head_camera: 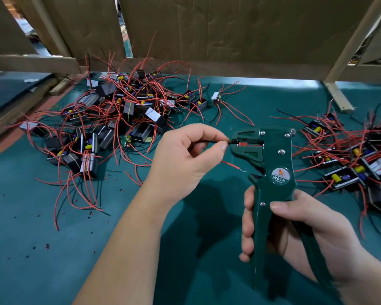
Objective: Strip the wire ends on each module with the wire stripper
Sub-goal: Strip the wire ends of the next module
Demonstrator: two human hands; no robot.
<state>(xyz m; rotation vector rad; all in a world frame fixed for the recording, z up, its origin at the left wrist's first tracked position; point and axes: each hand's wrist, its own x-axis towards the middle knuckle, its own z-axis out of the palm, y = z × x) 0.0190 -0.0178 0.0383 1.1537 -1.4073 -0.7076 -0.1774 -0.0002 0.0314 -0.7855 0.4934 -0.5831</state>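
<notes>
From the head view, the wire stripper (pixel 273 164) stands upright above the green tabletop (pixel 53 260), its dark green head turned to the left. The right hand (pixel 306 234) holds it from below, its grip wrapped round both handles, thumb across the front. Just left of the stripper's head, the left hand (pixel 185 159) has its grip pinched together on a black wire (pixel 218 142), whose end reaches into the stripper's jaws. A red wire (pixel 231 165) with a bare tip shows just under the head.

Further left of the stripper and beyond it lies a large pile of modules (pixel 128 111): small black cases with yellow and blue parts in them, tangled in red and black leads. A second heap of modules (pixel 356 159) lies to the stripper's right. Scraps of insulation (pixel 46 246) dot the tabletop well to its lower left. A cardboard wall (pixel 229 29) rises behind.
</notes>
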